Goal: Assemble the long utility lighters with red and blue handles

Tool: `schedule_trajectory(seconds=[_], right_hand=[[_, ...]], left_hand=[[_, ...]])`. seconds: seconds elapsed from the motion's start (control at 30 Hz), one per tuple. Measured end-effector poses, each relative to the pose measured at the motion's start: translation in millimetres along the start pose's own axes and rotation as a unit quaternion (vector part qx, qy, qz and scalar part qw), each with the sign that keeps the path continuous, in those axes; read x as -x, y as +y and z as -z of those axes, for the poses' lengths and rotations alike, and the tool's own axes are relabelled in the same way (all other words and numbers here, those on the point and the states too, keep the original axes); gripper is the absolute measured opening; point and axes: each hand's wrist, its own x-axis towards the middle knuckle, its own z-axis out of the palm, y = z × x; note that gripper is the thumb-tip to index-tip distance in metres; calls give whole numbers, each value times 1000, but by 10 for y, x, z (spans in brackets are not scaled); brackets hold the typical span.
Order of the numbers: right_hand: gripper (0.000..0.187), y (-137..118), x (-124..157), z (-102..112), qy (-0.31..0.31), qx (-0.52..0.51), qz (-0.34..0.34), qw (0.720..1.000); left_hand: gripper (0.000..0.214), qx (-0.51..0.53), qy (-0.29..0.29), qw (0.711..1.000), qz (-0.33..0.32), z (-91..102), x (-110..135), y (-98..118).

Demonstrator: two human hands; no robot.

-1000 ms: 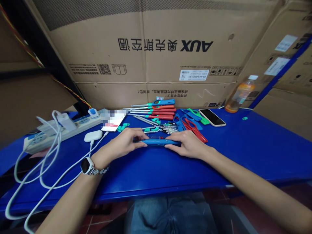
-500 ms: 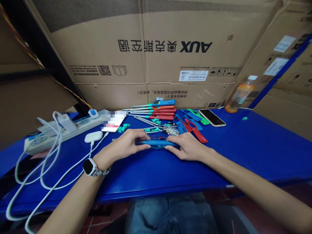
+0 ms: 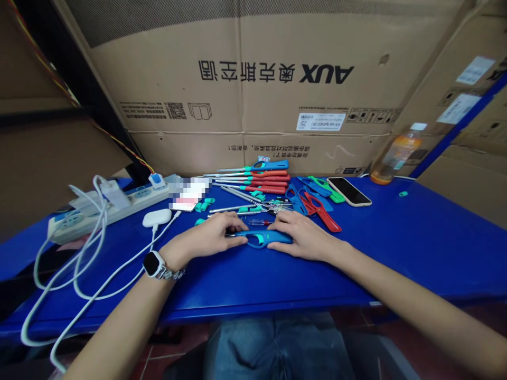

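Between my two hands is a blue long-nosed lighter (image 3: 259, 238), lying sideways with its green trigger and the loop round it facing me. My left hand (image 3: 217, 233) is closed on its nozzle end, so most of the metal tube is hidden. Closed on the handle end is my right hand (image 3: 299, 235), thumb below and fingers above. Just behind the lighter lies a small screwdriver (image 3: 259, 222) with a clear and red handle. Farther back are loose metal tubes (image 3: 233, 195), green plastic bits (image 3: 204, 205) and thin inner parts (image 3: 282, 206).
Red-handled lighters (image 3: 269, 184) and a blue one (image 3: 271, 165) lie stacked by the cardboard (image 3: 190, 153). Red (image 3: 325, 214) and blue casings, a phone (image 3: 349, 191) and a bottle (image 3: 398, 155) stand right. A power strip (image 3: 114, 208) with white cables (image 3: 114, 279) is left.
The blue lighter has turned in my hands, so its trigger and loop now show more fully. Both hands stay on it. The whole view has shifted slightly.
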Motion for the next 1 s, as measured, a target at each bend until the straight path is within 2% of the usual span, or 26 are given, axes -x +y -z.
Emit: schedule_trajectory(seconds=[0.2, 0.37, 0.53, 0.63, 0.73, 1.0], right_hand=[[33, 18, 6, -6, 1, -70, 9, 998], [34, 22, 5, -18, 1, -55, 15, 998], [36, 29, 10, -33, 3, -57, 11, 998], [45, -32, -32, -46, 18, -55, -7, 998], [41, -105, -100, -82, 35, -60, -17, 997], [38, -76, -96, -159, 40, -84, 31, 995]], left_hand=[[25, 6, -14, 1000, 21, -4, -3, -9], [25, 19, -6, 1000, 14, 1, -3, -11], [26, 33, -8, 999, 35, 18, 0, -1], [24, 25, -1, 999, 30, 9, -13, -1], [22, 10, 22, 1000, 15, -9, -26, -17], [23, 69, 34, 996, 34, -71, -52, -110]])
